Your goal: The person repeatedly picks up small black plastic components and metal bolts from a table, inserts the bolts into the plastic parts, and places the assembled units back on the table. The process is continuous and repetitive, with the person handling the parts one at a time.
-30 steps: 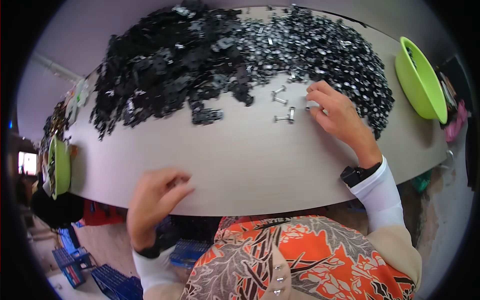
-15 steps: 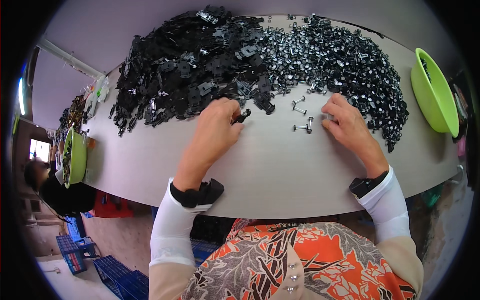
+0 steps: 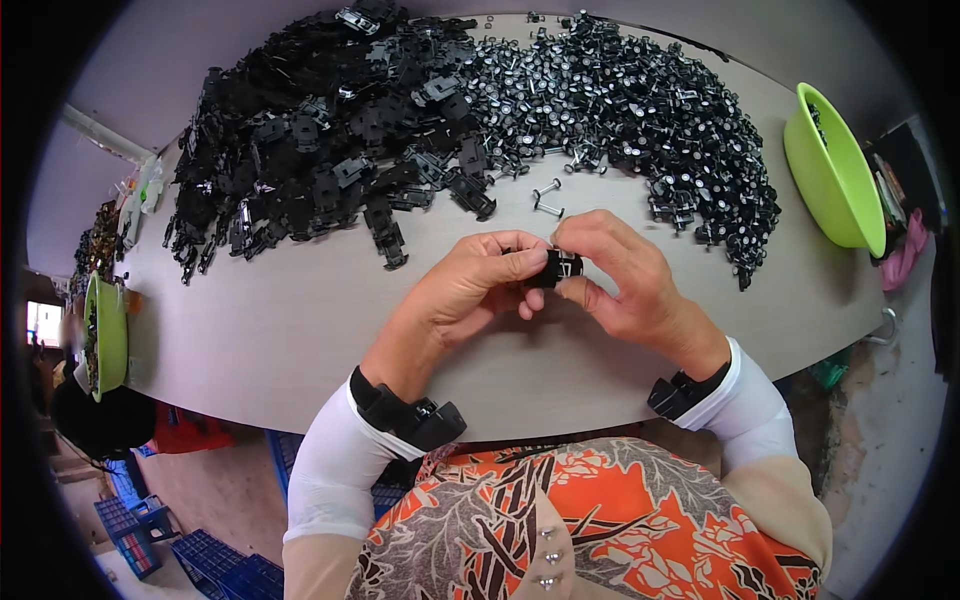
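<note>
In front of me, both hands meet over a small black toy car chassis (image 3: 546, 270). My left hand (image 3: 455, 290) grips it between thumb and fingers. My right hand (image 3: 635, 280) is closed at the chassis's right end, pinching what looks like a wheel axle (image 3: 566, 267); fingers partly cover it. Just beyond the hands lie two loose wheel axles (image 3: 547, 208), silver rods with dark wheels. Another black chassis (image 3: 384, 235) rests on the table past my left hand, at the near edge of the heap.
A large heap of black chassis (image 3: 320, 150) covers the far left of the grey table (image 3: 250, 330). Beside it spreads a pile of wheel axles (image 3: 640, 110). Green basins stand at the right (image 3: 835, 180) and left (image 3: 112, 335). A person (image 3: 95, 410) is at the far left.
My left hand has brought the chassis right and nearer to me, and my right hand has come left to meet it. Fewer loose axles show on the table. The whole view has shifted.
</note>
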{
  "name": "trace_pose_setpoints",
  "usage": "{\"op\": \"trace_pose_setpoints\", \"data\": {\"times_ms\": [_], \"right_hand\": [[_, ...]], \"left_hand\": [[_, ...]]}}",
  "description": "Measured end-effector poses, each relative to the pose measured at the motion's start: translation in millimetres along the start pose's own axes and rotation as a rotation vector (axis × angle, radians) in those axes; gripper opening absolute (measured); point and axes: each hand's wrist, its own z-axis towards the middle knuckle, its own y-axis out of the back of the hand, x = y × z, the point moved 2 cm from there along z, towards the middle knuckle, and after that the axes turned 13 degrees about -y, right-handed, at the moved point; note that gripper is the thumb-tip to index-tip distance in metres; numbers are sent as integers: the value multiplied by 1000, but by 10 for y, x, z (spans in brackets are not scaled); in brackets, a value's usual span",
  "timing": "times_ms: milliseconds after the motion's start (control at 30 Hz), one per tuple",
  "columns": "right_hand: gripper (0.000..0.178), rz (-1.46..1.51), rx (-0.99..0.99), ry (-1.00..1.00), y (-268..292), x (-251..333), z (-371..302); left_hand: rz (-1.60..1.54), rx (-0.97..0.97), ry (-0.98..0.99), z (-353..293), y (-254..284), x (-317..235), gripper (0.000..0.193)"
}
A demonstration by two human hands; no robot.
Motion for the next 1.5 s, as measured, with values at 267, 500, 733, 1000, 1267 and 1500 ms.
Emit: {"op": "trace_pose_setpoints", "data": {"times_ms": [267, 500, 733, 1000, 1267, 1500], "right_hand": [[47, -81, -22, 6, -19, 32, -32], [47, -72, 20, -9, -67, 75, -75], [43, -42, -2, -2, -77, 91, -94], [23, -629, -16, -266, 687, -542, -186], [13, -478, 92, -350, 495, -566, -247], [27, 383, 261, -1017, 465, -456, -207]], "left_hand": [[-21, -48, -72, -11, 10, 76, 18], [-8, -101, -64, -79, -68, 138, 16], [219, -98, -96, -80, -122, 104, 15], [163, -199, -110, -81, -84, 48, 14], [222, -180, -52, -74, -81, 58, 16], [230, -186, -32, -82, -77, 56, 20]]}}
